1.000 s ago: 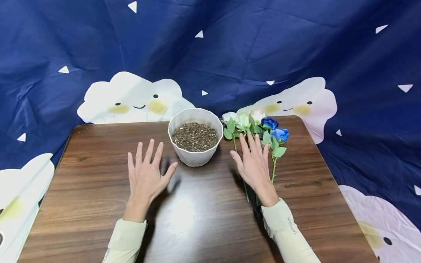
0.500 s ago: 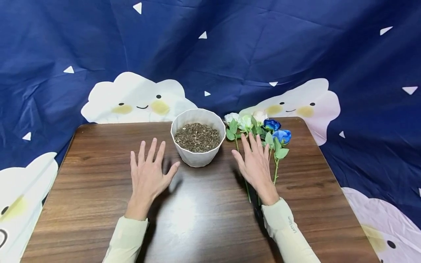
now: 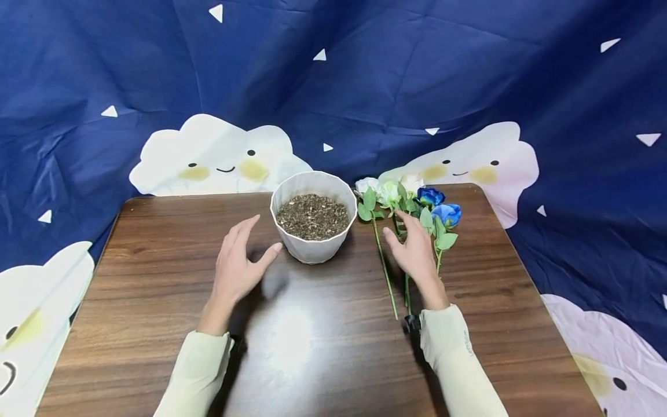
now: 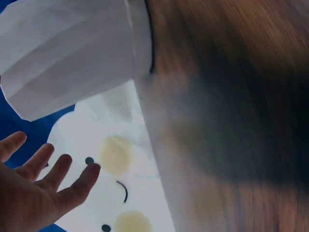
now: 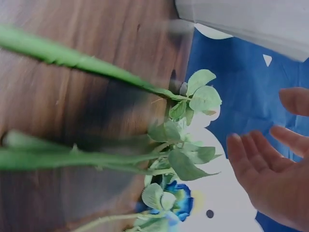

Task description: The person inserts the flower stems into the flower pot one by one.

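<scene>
My left hand (image 3: 237, 272) hovers over the table left of a white faceted flowerpot (image 3: 312, 251), its fingers relaxed and thumb pointing at the pot. Dark soil (image 3: 312, 217) fills much of the pot. My right hand (image 3: 417, 249) is held above several artificial roses lying at the pot's right, holding none of them. White roses (image 3: 367, 185) lie at the left of the bunch and blue roses (image 3: 447, 215) at its right. Green stems (image 5: 87, 63) run toward the wrist in the right wrist view. In the left wrist view, the left hand's fingers (image 4: 58, 169) are loosely bent.
The brown wood-grain table (image 3: 156, 278) reaches back to a dark blue curtain (image 3: 333, 75) printed with white clouds and triangles. A black wrist device (image 3: 413, 323) shows under the right cuff. Bright glare lies on the table between the forearms.
Both hands have turned from palms down with spread fingers to thumbs inward with fingers gently curved. The right hand has shifted slightly right, uncovering more of the stems. Pot and roses stay put.
</scene>
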Demonstrator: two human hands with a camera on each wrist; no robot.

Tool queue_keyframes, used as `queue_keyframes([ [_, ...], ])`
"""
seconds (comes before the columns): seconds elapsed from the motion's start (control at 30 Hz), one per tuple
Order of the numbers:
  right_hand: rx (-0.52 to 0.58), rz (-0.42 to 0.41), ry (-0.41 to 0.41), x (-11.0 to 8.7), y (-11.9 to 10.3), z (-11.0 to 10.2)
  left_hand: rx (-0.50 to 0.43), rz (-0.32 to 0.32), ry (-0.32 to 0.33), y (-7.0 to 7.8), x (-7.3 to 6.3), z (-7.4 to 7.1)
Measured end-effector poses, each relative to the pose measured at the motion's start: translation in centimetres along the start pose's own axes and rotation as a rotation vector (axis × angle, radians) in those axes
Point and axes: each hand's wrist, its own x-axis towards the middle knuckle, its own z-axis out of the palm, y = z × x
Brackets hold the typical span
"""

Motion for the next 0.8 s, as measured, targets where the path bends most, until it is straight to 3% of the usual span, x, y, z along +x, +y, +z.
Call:
queue_keyframes([
  [0.2, 0.203, 0.121, -0.075, 0.9, 0.8, 0.0, -0.303, -0.081, -0.035, 0.2, 0.8, 0.4],
  [0.53, 0.361, 0.258, -0.17, 2.1, 2.1, 1.6, -0.761, -0.276, -0.139, 0.5, 2.1, 0.9],
  [0.8, 0.378, 0.316, -0.23, 2.8, 2.9, 2.4, -0.926, -0.353, -0.199, 0.7, 2.9, 0.8],
])
